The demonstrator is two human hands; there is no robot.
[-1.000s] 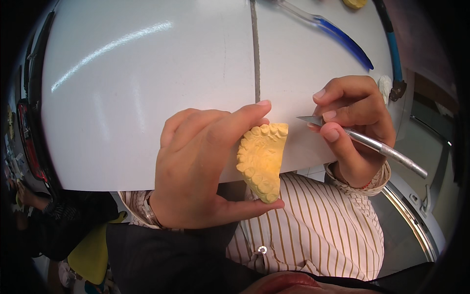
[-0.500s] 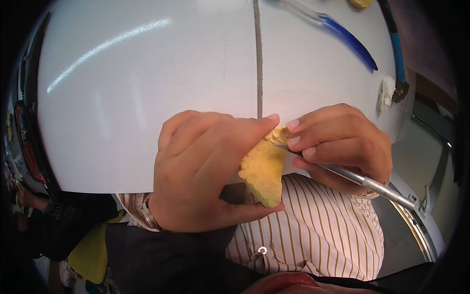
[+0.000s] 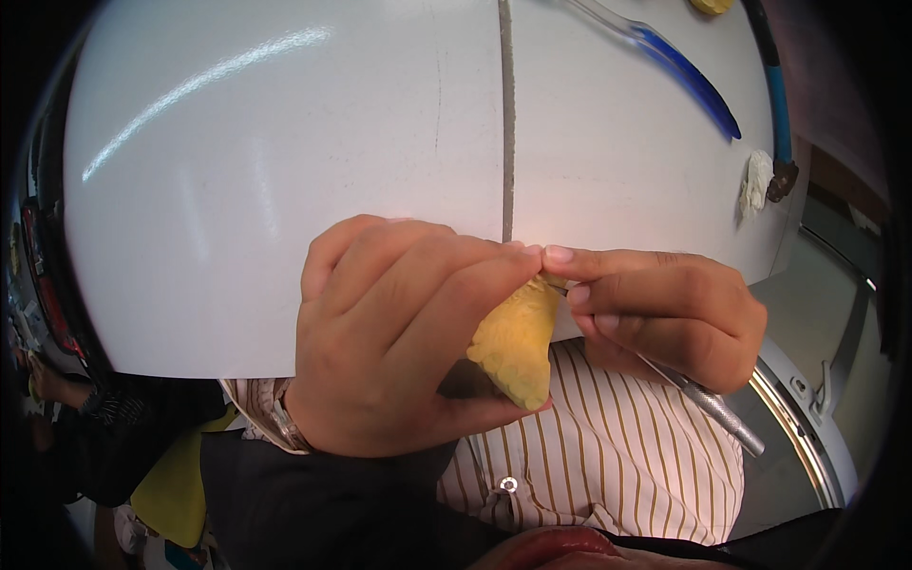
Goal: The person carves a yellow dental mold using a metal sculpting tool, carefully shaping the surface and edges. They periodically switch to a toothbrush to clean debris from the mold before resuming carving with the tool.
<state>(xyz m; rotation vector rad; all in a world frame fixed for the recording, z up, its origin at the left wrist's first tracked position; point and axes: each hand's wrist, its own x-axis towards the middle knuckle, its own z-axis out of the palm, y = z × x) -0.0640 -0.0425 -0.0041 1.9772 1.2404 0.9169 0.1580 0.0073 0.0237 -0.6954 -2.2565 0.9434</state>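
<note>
My left hand [image 3: 399, 323] is closed around a yellow plaster dental cast [image 3: 518, 347], with the thumb under its lower end and the fingers over its top. Raised tooth shapes line the cast's left side, partly covered by my fingers. In my right hand [image 3: 674, 313] is a slim metal craft knife [image 3: 712, 408] with a knurled handle, gripped like a pen. Its tip reaches the upper right edge of the cast, mostly hidden by my fingers. The fingertips of both hands meet at the top of the cast.
The white table [image 3: 209, 266] has a dark seam [image 3: 508, 123] running across it. A tool with a clear and blue handle [image 3: 689, 81] lies at the far right. Nearby are a crumpled white piece [image 3: 757, 185] and a black-and-blue rod [image 3: 779, 104]. Another person's hand [image 3: 52, 382] shows at far left.
The right hand has turned and moved slightly down, so the knife handle points more steeply downward. Its index finger now touches my left fingertips. The cast's upper part is more covered.
</note>
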